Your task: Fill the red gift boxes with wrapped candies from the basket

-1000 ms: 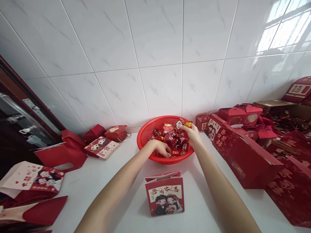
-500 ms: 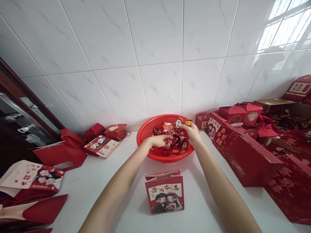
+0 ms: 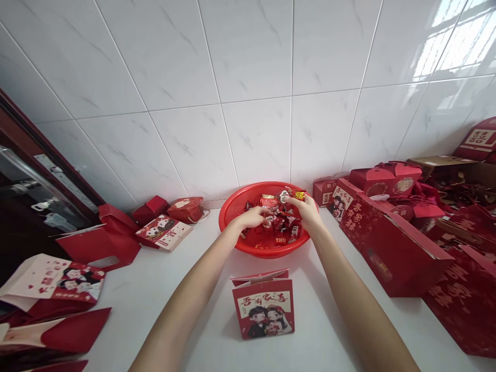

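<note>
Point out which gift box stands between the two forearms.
The small red box with the cartoon couple, upright in front of the red basket; the others sit off to the left or right.

The basket point(image 3: 271, 252) is red, the tiles point(image 3: 256, 57) grey-veined white.

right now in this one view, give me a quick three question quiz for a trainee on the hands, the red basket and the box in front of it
1. True or false: the small box at the bottom centre of the view stands upright, on the near side of the red basket.

2. What lies in the basket?
a) loose fruit
b) small wrapped packets
c) drinking cups

3. Which of the person's hands holds the yellow-patched packet?

Key: 1. True. 2. b. 3. The right hand.
</note>
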Demonstrator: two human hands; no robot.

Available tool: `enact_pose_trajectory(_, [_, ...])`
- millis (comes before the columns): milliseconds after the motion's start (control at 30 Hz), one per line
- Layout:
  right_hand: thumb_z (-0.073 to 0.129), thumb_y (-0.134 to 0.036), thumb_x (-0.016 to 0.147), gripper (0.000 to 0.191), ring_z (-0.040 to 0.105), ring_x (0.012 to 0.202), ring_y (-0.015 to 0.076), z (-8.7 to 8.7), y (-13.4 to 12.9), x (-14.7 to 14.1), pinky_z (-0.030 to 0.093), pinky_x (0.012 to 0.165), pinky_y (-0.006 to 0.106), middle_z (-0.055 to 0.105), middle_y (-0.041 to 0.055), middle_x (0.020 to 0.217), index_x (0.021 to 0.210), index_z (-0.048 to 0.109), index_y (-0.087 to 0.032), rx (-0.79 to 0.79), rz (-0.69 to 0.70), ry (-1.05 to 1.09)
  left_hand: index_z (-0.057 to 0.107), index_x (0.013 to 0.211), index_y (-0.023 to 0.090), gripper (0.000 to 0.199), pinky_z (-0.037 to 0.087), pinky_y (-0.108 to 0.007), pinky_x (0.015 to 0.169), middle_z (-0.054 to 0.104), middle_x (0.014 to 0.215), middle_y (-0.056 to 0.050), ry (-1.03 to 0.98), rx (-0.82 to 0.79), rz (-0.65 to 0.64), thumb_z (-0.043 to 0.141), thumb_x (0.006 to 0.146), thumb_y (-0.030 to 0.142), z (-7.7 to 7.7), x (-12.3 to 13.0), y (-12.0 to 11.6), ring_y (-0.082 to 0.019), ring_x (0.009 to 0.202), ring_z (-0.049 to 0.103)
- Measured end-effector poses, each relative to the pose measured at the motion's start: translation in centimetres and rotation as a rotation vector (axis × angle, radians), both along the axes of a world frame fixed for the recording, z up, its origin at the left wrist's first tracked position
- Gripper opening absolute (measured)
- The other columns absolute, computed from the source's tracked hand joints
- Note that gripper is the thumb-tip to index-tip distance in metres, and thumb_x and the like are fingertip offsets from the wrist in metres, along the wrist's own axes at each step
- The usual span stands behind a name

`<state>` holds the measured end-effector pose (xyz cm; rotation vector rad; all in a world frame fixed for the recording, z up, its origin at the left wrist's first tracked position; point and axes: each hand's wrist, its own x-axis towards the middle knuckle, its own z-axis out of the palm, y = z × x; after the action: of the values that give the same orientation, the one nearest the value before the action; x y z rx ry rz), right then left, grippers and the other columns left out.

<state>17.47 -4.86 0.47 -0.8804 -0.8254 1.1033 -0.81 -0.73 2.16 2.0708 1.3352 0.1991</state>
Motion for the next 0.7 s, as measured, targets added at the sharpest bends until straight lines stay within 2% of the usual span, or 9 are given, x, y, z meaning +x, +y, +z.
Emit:
enact_pose_trajectory(200, [0.084, -0.029, 0.053, 0.024, 0.066, 0.068, 0.0186, -0.01, -0.07, -0.02, 0.056, 0.06, 0.029, 0.071, -0.0008, 0.067, 0.071, 0.071, -0.021, 0.024, 0.016, -0.012, 0.076, 0.109, 0.018, 0.031, 0.055, -0.028, 0.086, 0.078, 0.106, -0.006, -0.086, 0.004, 0.125, 0.061, 0.082, 0.013, 0.02, 0.28, 0.0, -0.023, 0.097, 0.07])
enact_pose_trajectory(300, [0.084, -0.028, 0.053, 0.023, 0.065, 0.067, 0.0182, 0.01, -0.06, -0.01, 0.055, 0.06, 0.029, 0.072, -0.0006, 0.068, 0.071, 0.071, -0.021, 0.019, 0.017, -0.012, 0.077, 0.103, 0.015, 0.026, 0.055, -0.027, 0.072, 0.078, 0.094, -0.006, -0.064, -0.018, 0.169, 0.057, 0.085, 0.014, 0.06, 0.44, 0.04, -0.019, 0.077, 0.067])
enact_pose_trajectory(433, [0.084, -0.029, 0.052, 0.025, 0.063, 0.063, 0.0169, 0.08, -0.04, -0.03, 0.055, 0.059, 0.029, 0.07, -0.0014, 0.066, 0.071, 0.07, -0.021, 0.0, 0.018, -0.019, 0.078, 0.103, 0.014, 0.027, 0.049, -0.024, 0.056, 0.073, 0.079, -0.004, -0.023, -0.052, 0.219, 0.061, 0.082, 0.013, 0.07, 0.35, 0.01, -0.014, 0.059, 0.057])
enact_pose_trajectory(600, [0.085, -0.029, 0.051, 0.027, 0.065, 0.067, 0.0179, 0.15, -0.11, -0.03, 0.055, 0.061, 0.029, 0.071, -0.0009, 0.068, 0.071, 0.07, -0.02, -0.001, 0.031, -0.019, 0.08, 0.098, 0.017, 0.024, 0.045, -0.023, 0.051, 0.06, 0.058, 0.002, 0.023, -0.093, 0.249, 0.064, 0.079, 0.013, -0.02, 0.23, 0.09, -0.013, 0.05, 0.05])
enact_pose_trajectory(700, [0.085, -0.029, 0.051, 0.028, 0.066, 0.068, 0.0186, 0.19, -0.18, -0.04, 0.056, 0.062, 0.03, 0.072, -0.0007, 0.069, 0.072, 0.07, -0.02, -0.013, 0.036, -0.014, 0.081, 0.093, 0.018, 0.021, 0.045, -0.026, 0.049, 0.059, 0.055, 0.002, 0.046, -0.126, 0.265, 0.07, 0.074, 0.016, -0.11, 0.11, 0.18, -0.015, 0.049, 0.052])
